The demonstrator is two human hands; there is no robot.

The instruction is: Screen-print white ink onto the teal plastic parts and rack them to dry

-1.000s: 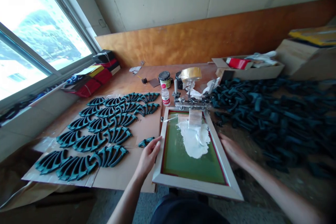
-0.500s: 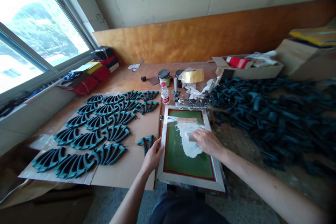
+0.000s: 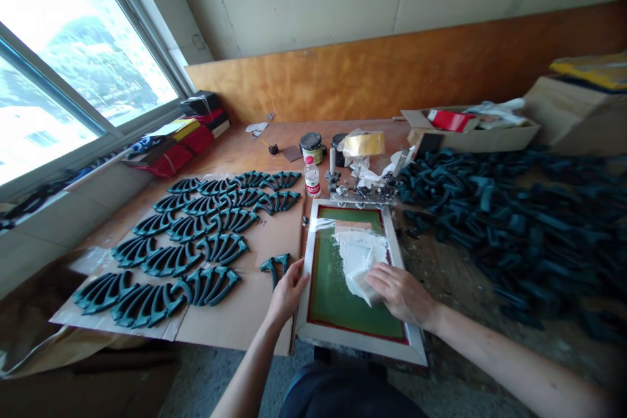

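Observation:
A screen printing frame (image 3: 413, 347) lies in front of me, with green mesh inside a pale border. White ink (image 3: 353, 255) is spread over the middle and upper right of the mesh. My right hand (image 3: 399, 290) grips a pale squeegee (image 3: 363, 286), smeared by motion and pressed to the ink's lower part. At the frame's left edge, the fingers of my left hand (image 3: 290, 290) are closed on the border. Just behind that hand, a couple of dark green curved plastic parts (image 3: 275, 266) lie on cardboard.
Rows of dark green curved parts (image 3: 169, 255) cover the cardboard sheet (image 3: 235, 323) at left. A loose heap of similar parts (image 3: 490, 209) spreads to the right. Behind the frame stand a plastic bottle (image 3: 312, 181), an ink jar (image 3: 311, 147) and metal hinge clamps (image 3: 362, 192).
My right hand has drawn the squeegee toward me, down over the white ink. My left hand keeps its place on the frame's edge. The whole view has shifted slightly.

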